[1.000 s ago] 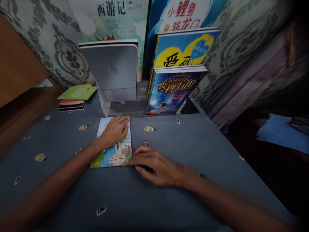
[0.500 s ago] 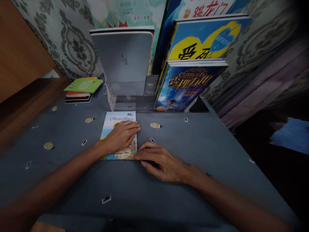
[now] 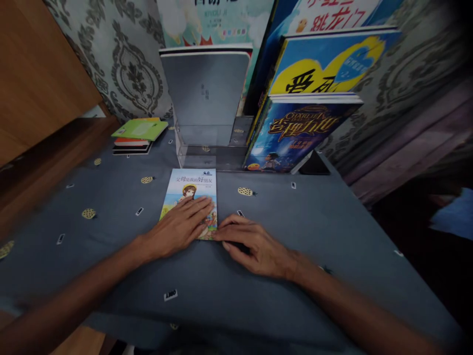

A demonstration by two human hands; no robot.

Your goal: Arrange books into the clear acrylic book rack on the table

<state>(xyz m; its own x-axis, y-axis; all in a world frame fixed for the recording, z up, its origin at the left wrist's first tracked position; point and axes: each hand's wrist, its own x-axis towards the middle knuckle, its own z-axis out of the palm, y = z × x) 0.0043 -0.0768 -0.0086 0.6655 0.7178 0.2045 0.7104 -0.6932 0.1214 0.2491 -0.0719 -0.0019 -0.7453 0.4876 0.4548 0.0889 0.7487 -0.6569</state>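
Note:
A small paperback book (image 3: 195, 176) with a cartoon girl and Chinese lettering on its cover lies closed on the cloth-covered table. My left hand (image 3: 182, 224) is laid flat across the lower half of the cover, fingers stretched out and hiding part of the picture. At the book's lower right corner is my right hand (image 3: 251, 244), its fingertips touching the corner. The right thumb stays apart from the other fingers, below the book's edge, and nothing shows gripped between them.
Behind the book, a clear acrylic stand (image 3: 229, 162) holds a grey book (image 3: 207, 93) and a blue book (image 3: 295, 138), with larger ones behind. A small book stack (image 3: 138, 130) sits at the back left. A dark flat object (image 3: 314, 164) lies by the stand's right end.
My left hand has slid down the cover toward me, uncovering the girl's face and the title. My right hand keeps to the corner. The whole view has shifted slightly.

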